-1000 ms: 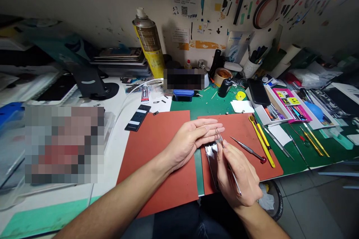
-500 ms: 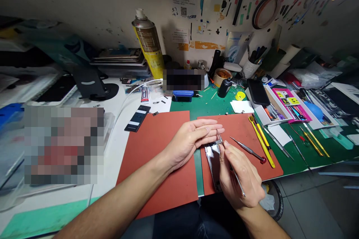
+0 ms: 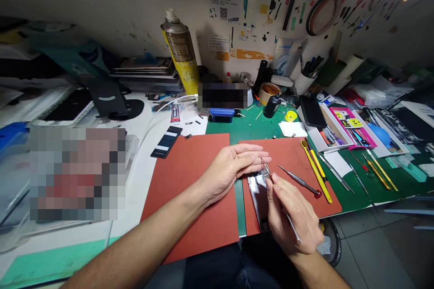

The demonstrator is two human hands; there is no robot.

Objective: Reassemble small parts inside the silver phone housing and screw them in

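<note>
messy work surface (image 3: pixel 257 128) with green mat and two red mats (image 3: pixel 190 189) on it, under a wall full of stickers and notes.

the right hand (image 3: pixel 293 219) is pinched shut on thin metal tweezers (image 3: pixel 271 180). their tips touch the far end of a shiny phone part (image 3: pixel 258 194). the left hand (image 3: pixel 233 167) lies flat with fingers straight and together, pressing on the far end of that same part. the two hands are just beside each other, almost touching.

the phone part lies on the right red mat, right in front of the body. its long side runs from near the body away toward the wall. the right hand is on its near right side, the left hand at its far left.

just right of the hands lies a metal pick (image 3: pixel 300 181), then yellow tools (image 3: pixel 317 169). a tall spray can (image 3: pixel 179 52) stands by the wall. a small glue tube (image 3: pixel 175 113) has writing too small to read. yellow tags (image 3: pixel 355 122) on a pink tray show a "2".
</note>
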